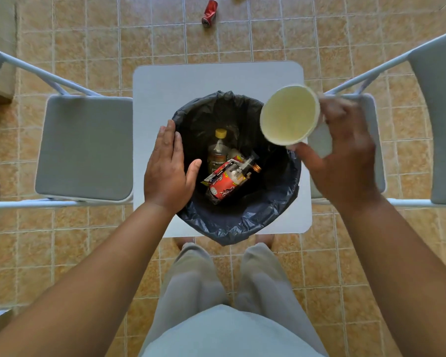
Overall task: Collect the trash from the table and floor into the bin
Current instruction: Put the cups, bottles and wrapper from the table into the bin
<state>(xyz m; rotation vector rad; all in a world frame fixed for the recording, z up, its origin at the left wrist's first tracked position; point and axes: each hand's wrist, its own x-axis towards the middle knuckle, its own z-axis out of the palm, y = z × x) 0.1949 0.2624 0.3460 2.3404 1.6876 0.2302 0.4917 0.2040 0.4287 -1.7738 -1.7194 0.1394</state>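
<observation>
Over the right rim of the bin (232, 222), a paper cup (290, 115) is grasped by the right hand (345, 161), whose fingers are blurred. At the left rim the left hand (165, 166) is laid flat, with nothing held. Inside the bin, a bottle (218, 150) is partly hidden by a red wrapper (223, 186). Beyond the bin, a crushed can (209, 13) is seen on the floor.

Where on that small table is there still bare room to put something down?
On the table, the far strip beyond the bin is bare. The left chair seat too. Near half is crowded: bin, left hand at its rim, right hand holding the cup above.
</observation>
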